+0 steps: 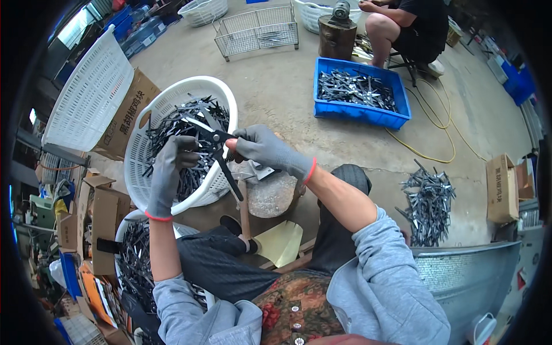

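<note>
In my right hand (261, 148), gloved in grey, is a pair of shears (219, 138) with dark handles and pale metal blades. Thumb and fingers close on it near its pivot, and one handle slants down toward my lap. My left hand (175, 164), also gloved, is raised just left of the shears, its fingers loosely bent and apart, with nothing visible in them. Below both hands stands a white plastic basket (227, 98) heaped with dark shears parts (195, 115). Right of the basket is a stone-like block (275, 196) with a metal piece (261, 171) on top.
A wooden handle (244, 213) stands before the block. Another basket of dark parts (136, 253) sits by my left arm. A blue crate (362, 116) of shears, a floor pile (428, 204) and a yellow hose (425, 155) lie to the right. A person (402, 29) sits beyond.
</note>
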{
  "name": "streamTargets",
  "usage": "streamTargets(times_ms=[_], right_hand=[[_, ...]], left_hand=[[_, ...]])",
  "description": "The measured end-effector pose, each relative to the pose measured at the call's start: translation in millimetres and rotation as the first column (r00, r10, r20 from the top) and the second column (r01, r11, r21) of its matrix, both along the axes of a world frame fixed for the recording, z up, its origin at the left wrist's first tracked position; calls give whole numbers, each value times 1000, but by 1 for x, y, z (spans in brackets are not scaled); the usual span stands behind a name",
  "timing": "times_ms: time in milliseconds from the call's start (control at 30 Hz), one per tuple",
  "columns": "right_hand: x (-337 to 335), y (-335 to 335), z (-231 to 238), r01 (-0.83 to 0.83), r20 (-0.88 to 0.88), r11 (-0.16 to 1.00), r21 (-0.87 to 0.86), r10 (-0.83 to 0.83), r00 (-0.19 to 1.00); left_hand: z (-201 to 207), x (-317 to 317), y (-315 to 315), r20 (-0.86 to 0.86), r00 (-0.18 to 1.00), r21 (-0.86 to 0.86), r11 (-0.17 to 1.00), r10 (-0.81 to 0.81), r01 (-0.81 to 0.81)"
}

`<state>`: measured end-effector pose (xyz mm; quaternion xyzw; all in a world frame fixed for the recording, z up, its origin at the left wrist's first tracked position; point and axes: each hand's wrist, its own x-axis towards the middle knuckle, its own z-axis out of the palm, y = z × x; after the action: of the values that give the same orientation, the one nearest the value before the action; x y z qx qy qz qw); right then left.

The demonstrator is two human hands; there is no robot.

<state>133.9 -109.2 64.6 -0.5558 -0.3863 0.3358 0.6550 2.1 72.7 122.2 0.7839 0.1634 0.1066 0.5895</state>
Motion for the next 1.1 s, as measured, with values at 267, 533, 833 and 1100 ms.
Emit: streamTargets(times_ms=[267,533,833,1100], right_hand=[[2,8,-6,249,194,962,-114,-225,955],[-5,16,4,231,-123,951,-204,-260,958],[-6,19,-6,274,-188,942,-195,-310,932],[-8,27,-4,271,-247,949,-161,-305,920]], left_hand=[[-44,42,-43,263,947,443,895,-183,50],[-48,52,-52,186,975,152,977,122,-152],[-64,60,-45,242,959,559,787,147,-261],[-62,56,-44,228,949,238,932,219,-273]])
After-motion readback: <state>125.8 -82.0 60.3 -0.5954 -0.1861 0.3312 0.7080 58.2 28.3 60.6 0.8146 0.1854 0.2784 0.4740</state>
